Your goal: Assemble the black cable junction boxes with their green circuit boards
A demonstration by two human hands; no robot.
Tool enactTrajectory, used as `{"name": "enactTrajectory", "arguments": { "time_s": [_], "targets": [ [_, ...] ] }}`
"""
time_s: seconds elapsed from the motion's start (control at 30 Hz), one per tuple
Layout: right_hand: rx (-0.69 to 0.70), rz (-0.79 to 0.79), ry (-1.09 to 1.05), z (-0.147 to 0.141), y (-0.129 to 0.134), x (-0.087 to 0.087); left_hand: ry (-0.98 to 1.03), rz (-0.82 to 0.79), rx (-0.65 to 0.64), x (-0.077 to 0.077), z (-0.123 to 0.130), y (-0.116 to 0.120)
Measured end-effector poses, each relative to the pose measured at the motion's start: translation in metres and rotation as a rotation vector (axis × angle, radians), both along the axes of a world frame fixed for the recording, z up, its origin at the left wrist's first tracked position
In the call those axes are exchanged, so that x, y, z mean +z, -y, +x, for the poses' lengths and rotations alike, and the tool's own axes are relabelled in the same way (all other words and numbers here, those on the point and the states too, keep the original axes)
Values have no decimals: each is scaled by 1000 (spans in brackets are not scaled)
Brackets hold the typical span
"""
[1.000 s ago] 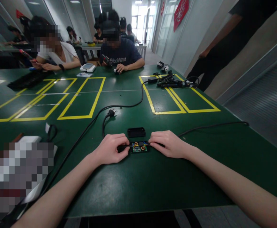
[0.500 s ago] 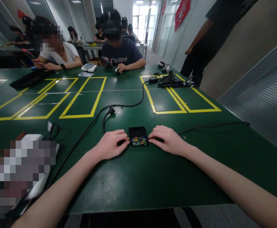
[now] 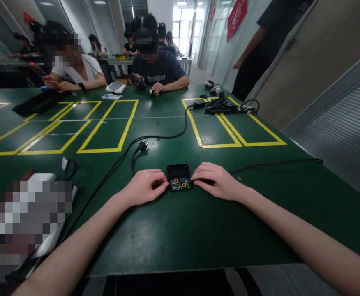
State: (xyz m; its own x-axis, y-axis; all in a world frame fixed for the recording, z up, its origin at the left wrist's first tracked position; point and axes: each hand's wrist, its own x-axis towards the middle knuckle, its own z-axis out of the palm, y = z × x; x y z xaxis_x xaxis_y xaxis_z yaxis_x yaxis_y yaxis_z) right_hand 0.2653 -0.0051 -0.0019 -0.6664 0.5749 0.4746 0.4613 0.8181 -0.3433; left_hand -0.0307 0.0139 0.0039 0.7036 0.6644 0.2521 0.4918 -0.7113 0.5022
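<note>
**Both hands at the open adapter on the green worktop**

The wide dark-green worktop [image 3: 180, 230] with yellow taped rectangles fills your view. Across it, a person in a dark blue T-shirt [image 3: 160, 72] and a person in a white top [image 3: 81, 72] sit working, and a tangle of black cables and tools [image 3: 226, 107] lies in the far right rectangle. A long black power cord [image 3: 164, 137] runs over the surface and ends in a plug [image 3: 142, 146] just beyond your left hand.

Your left hand [image 3: 144, 188] rests knuckles up, fingers curled down onto the left end of the small open black adapter case with a green circuit board [image 3: 180, 184]. Your right hand [image 3: 217, 181] mirrors it, fingers bent and pressing at the right end, over a thin black lead [image 3: 278, 163] that trails off right. The flat black plastic lid [image 3: 178, 169] lies touching the case's far edge, between your hands.
</note>
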Motion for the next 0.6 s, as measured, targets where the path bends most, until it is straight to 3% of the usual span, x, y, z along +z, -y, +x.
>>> {"name": "enactTrajectory", "arguments": {
  "time_s": [0.43, 0.6],
  "targets": [
    [-10, 105, 87, -4, 1, -5, -22, 56, 47, 0, -3, -2],
    [-123, 88, 56, -2, -2, -9, -50, 115, 33, -2, -2, -2]
  ]
}}
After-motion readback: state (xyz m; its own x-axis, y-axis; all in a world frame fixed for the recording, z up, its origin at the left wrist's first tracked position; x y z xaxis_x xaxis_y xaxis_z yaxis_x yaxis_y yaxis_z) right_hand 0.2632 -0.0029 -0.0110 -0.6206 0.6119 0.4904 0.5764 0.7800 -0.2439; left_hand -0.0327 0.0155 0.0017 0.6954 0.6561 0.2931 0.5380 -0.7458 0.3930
